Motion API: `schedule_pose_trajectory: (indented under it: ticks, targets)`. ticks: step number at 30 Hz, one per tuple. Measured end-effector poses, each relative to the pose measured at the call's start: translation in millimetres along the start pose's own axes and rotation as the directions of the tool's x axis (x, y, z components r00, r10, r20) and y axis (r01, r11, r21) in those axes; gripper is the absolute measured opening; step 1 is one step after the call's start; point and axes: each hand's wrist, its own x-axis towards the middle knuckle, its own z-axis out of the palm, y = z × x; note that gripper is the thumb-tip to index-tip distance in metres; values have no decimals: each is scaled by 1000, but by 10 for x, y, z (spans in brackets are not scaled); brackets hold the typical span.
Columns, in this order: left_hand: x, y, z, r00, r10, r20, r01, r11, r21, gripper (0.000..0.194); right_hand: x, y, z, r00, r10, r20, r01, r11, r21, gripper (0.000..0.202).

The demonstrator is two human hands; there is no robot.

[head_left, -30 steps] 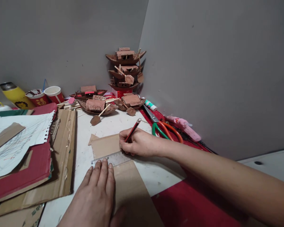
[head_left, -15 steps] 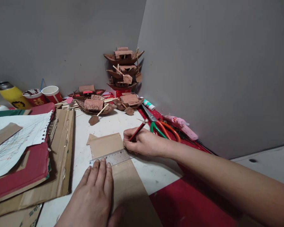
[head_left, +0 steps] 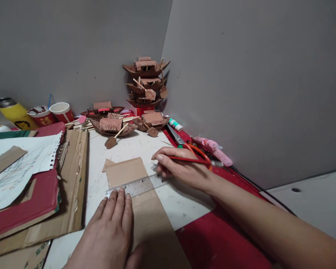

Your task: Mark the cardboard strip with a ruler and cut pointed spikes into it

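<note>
A long brown cardboard strip (head_left: 127, 171) lies on the white table (head_left: 134, 147), with a clear ruler (head_left: 138, 185) laid across it. My left hand (head_left: 109, 231) lies flat on the strip, fingertips touching the ruler's near edge. My right hand (head_left: 179, 166) rests just right of the strip, beyond the ruler's right end. It holds a red pencil (head_left: 189, 160) that lies nearly level and points right, its tip off the cardboard.
Small brown cardboard boats (head_left: 112, 125) sit at the back, with a stack of them (head_left: 145, 80) in the corner. Scissors (head_left: 194, 149), a glue stick (head_left: 174, 124) and a pink tool (head_left: 212, 147) lie right. Cardboard sheets and paper (head_left: 30, 175), two cups (head_left: 62, 111) and a yellow flask (head_left: 15, 112) are left.
My right hand has moved right, off the cardboard past the ruler's end, and the pencil has swung from upright to nearly level. My left hand stays on the strip.
</note>
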Motion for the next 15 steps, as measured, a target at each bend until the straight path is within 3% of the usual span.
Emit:
schedule_pose_trajectory:
  ticks: [2,4,8,11,15]
  targets:
    - [-21,4,0,996,23,-84,-20,999,46,67,-61,14,-21,994,-108,26,111,984,-142,32]
    - [-35,15,-13,990,29,-140,-19,997,68,65,-116,5,-61,973,-169,157,214,915,-343,27]
    - [-47,30,-54,987,-5,-162,9,1000,27,62,-197,-63,-167,936,-105,336,291,769,-569,34]
    - [-58,4,-48,990,-46,-136,35,996,-82,57,-225,-103,-218,916,-53,399,301,749,-591,25]
    - [-75,-75,2,960,-220,-175,132,903,-409,51,-221,-108,-285,884,-23,467,273,837,-474,22]
